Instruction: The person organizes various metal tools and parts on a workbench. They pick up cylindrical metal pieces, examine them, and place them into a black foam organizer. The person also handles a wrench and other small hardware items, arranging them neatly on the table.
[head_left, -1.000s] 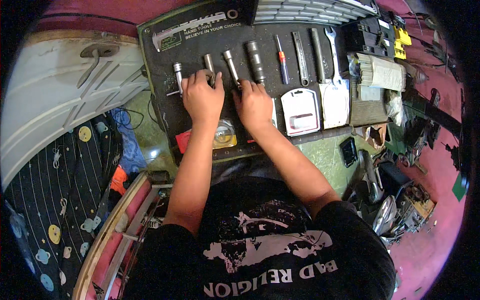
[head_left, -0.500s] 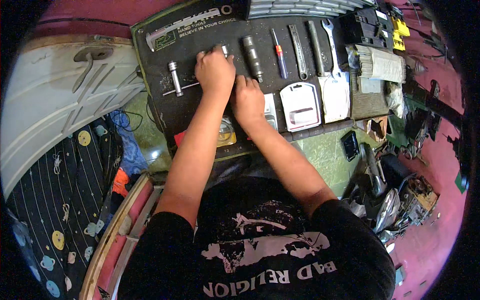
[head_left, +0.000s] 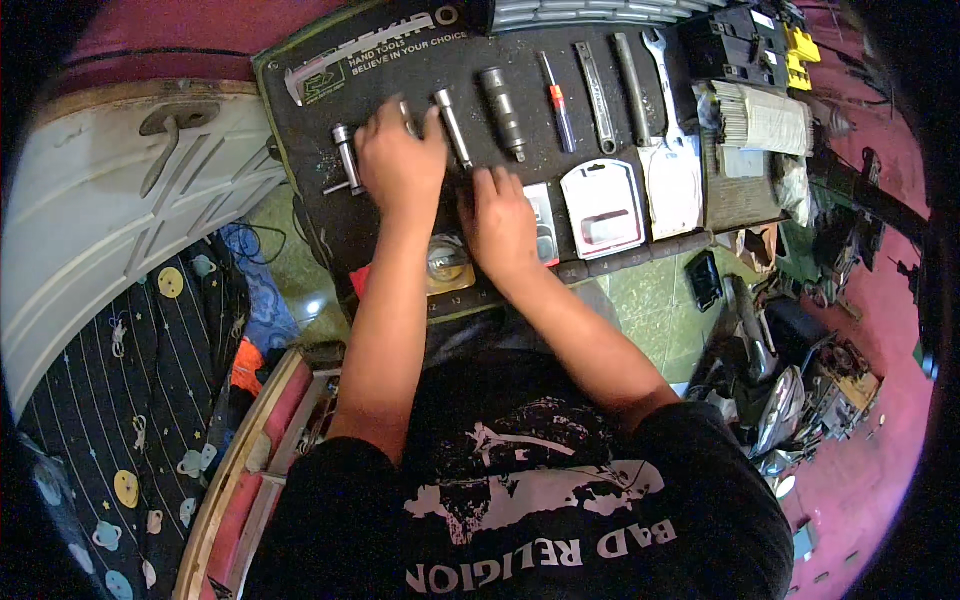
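My left hand [head_left: 400,160] is over the mat with thumb and fingers apart, slightly blurred. The end of a short metal tool [head_left: 407,117] shows between them; the rest is under the hand. Left of it lies a chrome T-handle socket wrench [head_left: 347,160], its crossbar partly covered. A chrome socket wrench [head_left: 453,127] lies to the right of my left thumb. My right hand [head_left: 502,225] rests with fingers stretched out close to that wrench's lower end, holding nothing visible. A dark, thick cylindrical driver tool [head_left: 501,112] is just beyond it.
On the dark tool mat [head_left: 300,150] also lie a caliper [head_left: 350,58], screwdriver [head_left: 558,100], adjustable wrench [head_left: 595,97], metal bar [head_left: 632,90] and combination wrench [head_left: 662,90]. Packaged items [head_left: 602,210] line the near edge. A white door [head_left: 110,180] stands left; black cases [head_left: 735,50] sit far right.
My left hand has moved left, off the chrome socket wrench, which now lies uncovered. My right hand has shifted slightly nearer to me.
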